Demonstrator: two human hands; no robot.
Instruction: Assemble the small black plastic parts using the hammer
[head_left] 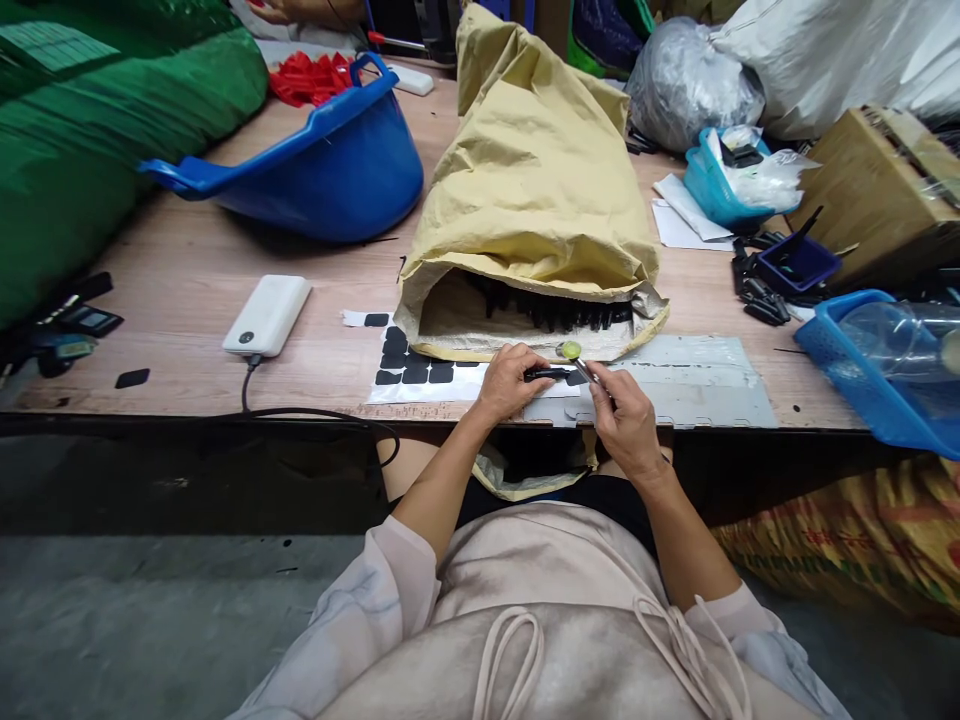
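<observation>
My left hand (511, 380) is closed on a slim black plastic piece (547, 374) at the table's front edge. In my right hand (626, 422) is a small hammer (571, 351) with a yellow-green face and a metal shaft; its head is just above the black piece, and I cannot tell whether they touch. Beneath my hands lies a white sheet of black stickers (417, 374), rounded squares in rows. Right behind them opens a yellow woven sack (547, 200), lying on its side with many black pieces inside its mouth.
A white power bank (268, 315) with a black cable lies to the left, before a blue tub (330, 165). At right are a blue basket (862, 375), a purple tray (799, 262) and a cardboard box (877, 190). A green sack (112, 120) bulges at far left. Another person's hand (276, 10) shows at the top.
</observation>
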